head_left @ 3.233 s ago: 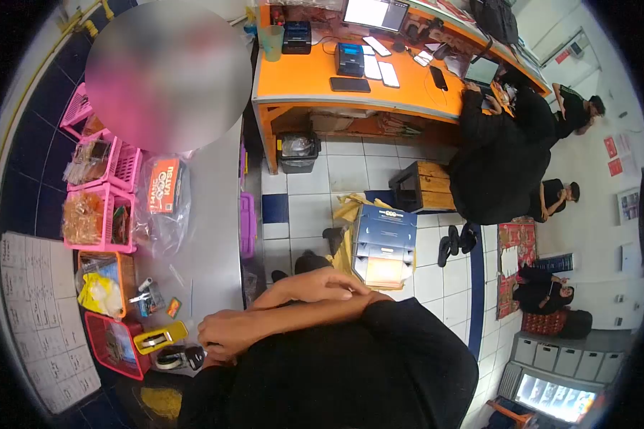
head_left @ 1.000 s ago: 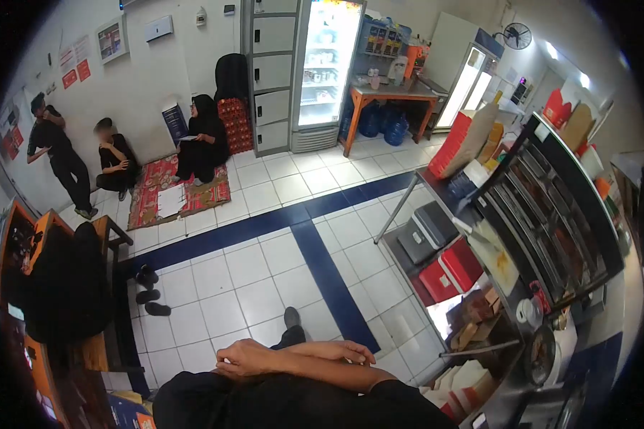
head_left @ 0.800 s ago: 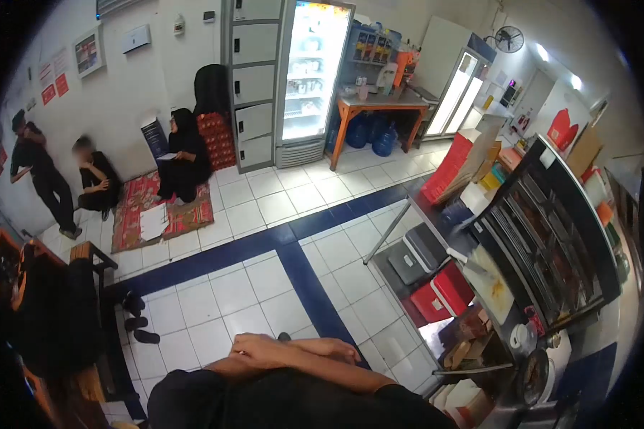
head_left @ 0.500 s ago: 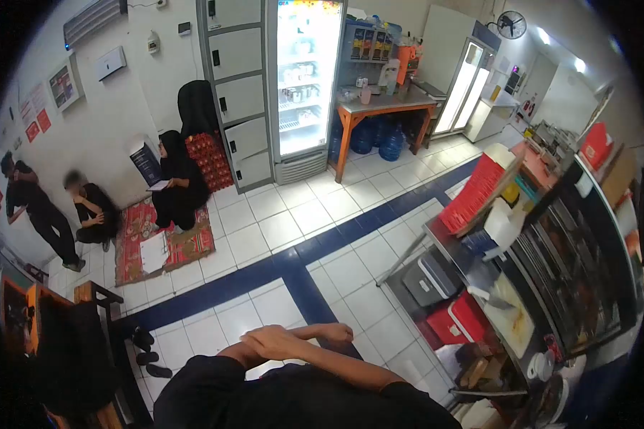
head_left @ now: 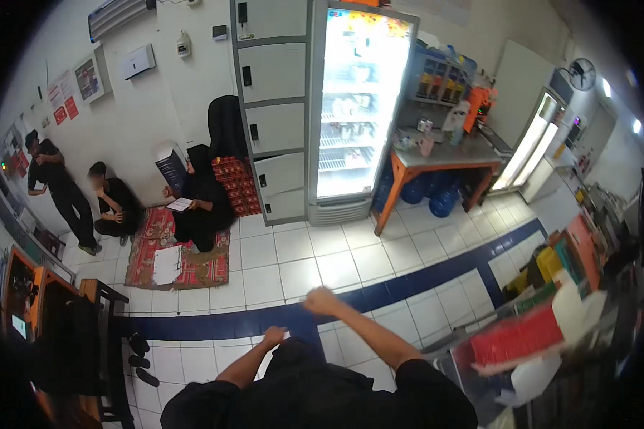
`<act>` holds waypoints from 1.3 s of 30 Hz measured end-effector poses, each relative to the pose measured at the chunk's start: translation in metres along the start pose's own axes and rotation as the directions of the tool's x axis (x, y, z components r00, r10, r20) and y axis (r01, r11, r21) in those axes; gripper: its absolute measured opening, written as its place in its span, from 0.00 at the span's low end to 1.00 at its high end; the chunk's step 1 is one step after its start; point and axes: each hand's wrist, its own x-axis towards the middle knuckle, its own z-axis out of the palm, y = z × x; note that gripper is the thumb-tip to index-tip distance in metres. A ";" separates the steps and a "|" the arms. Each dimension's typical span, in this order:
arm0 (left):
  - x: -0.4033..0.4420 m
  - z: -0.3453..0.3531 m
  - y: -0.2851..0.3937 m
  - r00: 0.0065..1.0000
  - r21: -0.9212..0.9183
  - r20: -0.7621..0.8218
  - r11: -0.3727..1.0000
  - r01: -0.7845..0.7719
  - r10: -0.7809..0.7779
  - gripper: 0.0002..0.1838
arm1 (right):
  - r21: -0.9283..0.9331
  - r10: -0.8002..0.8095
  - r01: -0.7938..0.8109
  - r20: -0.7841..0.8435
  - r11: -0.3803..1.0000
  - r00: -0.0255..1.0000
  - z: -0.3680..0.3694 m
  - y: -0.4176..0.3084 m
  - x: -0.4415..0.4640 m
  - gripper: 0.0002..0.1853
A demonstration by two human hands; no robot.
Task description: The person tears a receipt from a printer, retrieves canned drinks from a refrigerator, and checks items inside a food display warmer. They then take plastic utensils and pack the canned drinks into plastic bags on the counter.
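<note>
Low in the middle of the head view, my two forearms reach forward from black short sleeves. My left hand [head_left: 273, 336] is closed just above a raised peak of the black shirt [head_left: 295, 361]; whether it grips the cloth or something small is unclear. My right hand [head_left: 323, 302] is a slightly blurred fist, farther forward and to the right, over the blue floor stripe [head_left: 265, 323]. No object shows in it. The hands are apart from each other.
Three people sit or stand by the left wall, one on a red patterned mat [head_left: 137, 268]. A lit drinks fridge [head_left: 311, 207] and a metal-topped table [head_left: 458, 154] stand ahead. A cluttered counter with a red stack [head_left: 519, 334] is at right. Dark sandals [head_left: 144, 375] lie at left.
My arms were crossed, with my right hand on my left forearm; they have come apart. The view has turned left, so the counter at right shows less.
</note>
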 end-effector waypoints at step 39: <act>0.542 -0.262 -0.024 0.728 -0.971 0.237 -0.168 0.167 -0.644 0.23 | 0.538 0.361 0.142 -0.715 0.831 0.599 -0.404 0.441 0.558 0.14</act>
